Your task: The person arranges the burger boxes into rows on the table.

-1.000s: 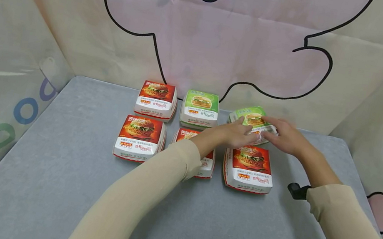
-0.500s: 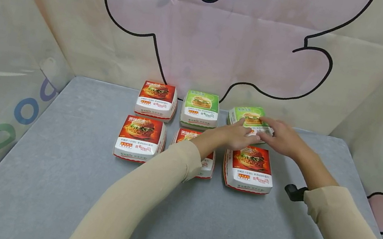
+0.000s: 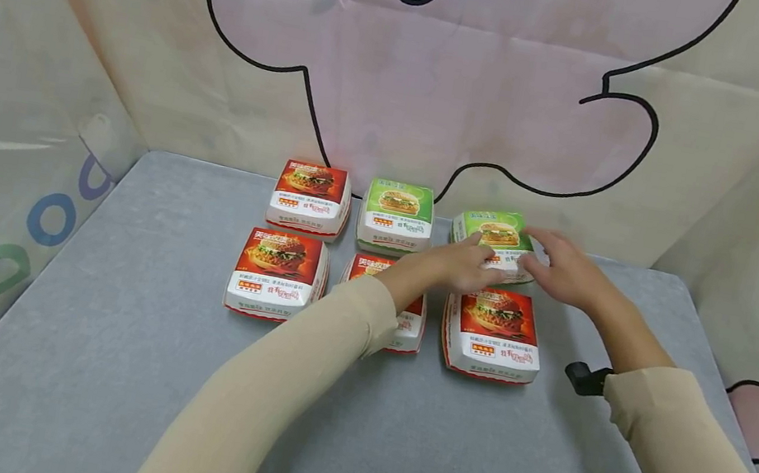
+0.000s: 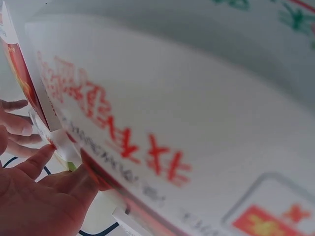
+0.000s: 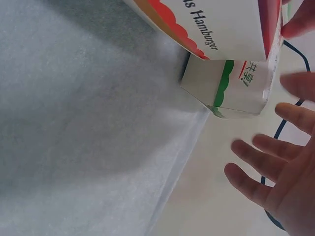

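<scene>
At the back right of the table lies a green burger box (image 3: 494,226), roughly in line with the boxes beside it. My left hand (image 3: 455,268) reaches over the front row, its fingertips overlapping the green box's front left part in the head view. In the left wrist view that hand (image 4: 42,196) has its fingers extended, close to a red-and-white box. My right hand (image 3: 564,271) is at the green box's right side, fingers spread. The right wrist view has the right hand (image 5: 285,157) with fingers apart and a gap between them and the green-trimmed box (image 5: 241,91).
Red burger boxes stand at back left (image 3: 308,200), front left (image 3: 278,274) and front right (image 3: 493,333). Another red box (image 3: 413,326) is partly behind my left forearm. A second green box (image 3: 396,217) stands back middle. Grey cloth covers the table (image 3: 108,325); a printed curtain hangs behind.
The green box at back right has turned from a slant to nearly straight and shifted slightly left. My right hand has moved in with it, then drawn slightly back to the right, fingers apart.
</scene>
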Motion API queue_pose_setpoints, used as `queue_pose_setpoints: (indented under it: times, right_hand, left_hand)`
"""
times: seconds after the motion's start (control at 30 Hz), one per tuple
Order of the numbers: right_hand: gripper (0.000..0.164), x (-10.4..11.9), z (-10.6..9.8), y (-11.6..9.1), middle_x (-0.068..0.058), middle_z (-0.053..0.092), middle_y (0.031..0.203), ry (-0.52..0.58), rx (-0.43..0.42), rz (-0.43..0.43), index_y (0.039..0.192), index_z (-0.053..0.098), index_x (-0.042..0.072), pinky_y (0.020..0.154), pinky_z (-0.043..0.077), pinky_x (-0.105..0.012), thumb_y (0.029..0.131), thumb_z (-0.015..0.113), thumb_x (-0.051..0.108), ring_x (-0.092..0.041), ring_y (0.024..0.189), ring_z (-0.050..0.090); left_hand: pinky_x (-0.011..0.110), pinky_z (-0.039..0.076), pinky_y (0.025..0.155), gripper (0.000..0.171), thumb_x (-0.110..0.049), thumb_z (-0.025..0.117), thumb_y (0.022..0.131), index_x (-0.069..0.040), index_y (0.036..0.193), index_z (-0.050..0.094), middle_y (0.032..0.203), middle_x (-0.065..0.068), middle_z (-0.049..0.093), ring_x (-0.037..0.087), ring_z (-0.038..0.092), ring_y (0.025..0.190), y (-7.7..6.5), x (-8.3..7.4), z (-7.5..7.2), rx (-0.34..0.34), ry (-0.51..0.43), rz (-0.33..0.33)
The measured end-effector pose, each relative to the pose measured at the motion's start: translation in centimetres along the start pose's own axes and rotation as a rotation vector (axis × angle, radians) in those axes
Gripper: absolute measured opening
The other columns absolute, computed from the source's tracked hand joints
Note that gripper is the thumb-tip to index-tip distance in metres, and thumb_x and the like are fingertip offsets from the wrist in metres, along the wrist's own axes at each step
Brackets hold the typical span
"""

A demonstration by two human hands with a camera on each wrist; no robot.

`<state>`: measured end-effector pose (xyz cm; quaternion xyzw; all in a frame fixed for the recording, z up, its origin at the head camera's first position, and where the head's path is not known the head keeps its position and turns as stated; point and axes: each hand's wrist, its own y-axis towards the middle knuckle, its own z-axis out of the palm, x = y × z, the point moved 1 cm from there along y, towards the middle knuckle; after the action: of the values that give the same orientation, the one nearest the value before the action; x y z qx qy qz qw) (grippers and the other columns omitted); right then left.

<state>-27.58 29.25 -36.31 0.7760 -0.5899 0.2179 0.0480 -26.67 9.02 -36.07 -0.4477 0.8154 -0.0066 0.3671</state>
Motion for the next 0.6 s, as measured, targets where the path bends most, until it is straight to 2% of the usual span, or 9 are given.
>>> queue_pose_setpoints:
  times: [0.07, 0.13, 0.27, 0.4, 0.6]
  right_hand:
    - [0.056, -0.1, 0.0, 0.1, -0.033, 0.032, 0.151, 0.012, -0.016, -0.012, 0.15, 0.033, -0.005, 0.104, 0.031, -0.069, 0.102, 0.05, 0.019, -0.051, 0.135, 0.033]
    - [0.056, -0.3, 0.1, 0.2, -0.033, 0.031, 0.151, 0.036, -0.023, -0.032, 0.15, 0.032, -0.007, 0.106, 0.03, -0.068, 0.102, 0.049, 0.016, -0.05, 0.137, 0.03]
    - [0.057, -0.5, 0.4, 0.3, -0.033, 0.03, 0.152, 0.115, 0.016, -0.047, 0.151, 0.027, -0.009, 0.101, 0.04, -0.064, 0.102, 0.047, 0.012, -0.051, 0.13, 0.042]
    - [0.059, -0.6, 0.7, 0.3, -0.032, 0.031, 0.152, 0.153, 0.048, -0.005, 0.153, 0.024, -0.006, 0.097, 0.044, -0.062, 0.104, 0.047, 0.017, -0.051, 0.124, 0.049]
    - [0.063, -0.4, 1.2, 0.3, -0.035, 0.038, 0.146, 0.138, 0.038, 0.034, 0.154, 0.023, -0.005, 0.098, 0.043, -0.062, 0.104, 0.049, 0.024, -0.046, 0.126, 0.045]
  left_hand:
    - [0.041, 0.023, 0.119, 0.061, -0.048, 0.037, 0.106, -0.013, 0.155, 0.034, 0.167, 0.008, 0.008, 0.023, 0.018, 0.151, 0.0, 0.0, 0.0, -0.004, 0.0, -0.001]
    - [0.041, 0.023, 0.119, 0.06, -0.047, 0.038, 0.106, -0.013, 0.155, 0.035, 0.167, 0.008, 0.009, 0.023, 0.019, 0.151, 0.0, 0.0, -0.1, -0.01, 0.001, 0.0]
    - [0.041, 0.025, 0.118, 0.058, -0.045, 0.04, 0.105, -0.013, 0.154, 0.036, 0.166, 0.011, 0.01, 0.024, 0.022, 0.15, 0.0, 0.0, -0.2, -0.023, 0.001, -0.001]
    - [0.042, 0.028, 0.116, 0.06, -0.045, 0.041, 0.105, -0.012, 0.154, 0.035, 0.166, 0.014, 0.008, 0.027, 0.025, 0.148, -0.1, 0.1, -0.2, -0.037, -0.006, -0.023]
    - [0.043, 0.027, 0.117, 0.064, -0.048, 0.039, 0.105, -0.011, 0.156, 0.03, 0.166, 0.016, 0.007, 0.029, 0.022, 0.149, -0.1, 0.3, -0.3, -0.043, 0.009, -0.043]
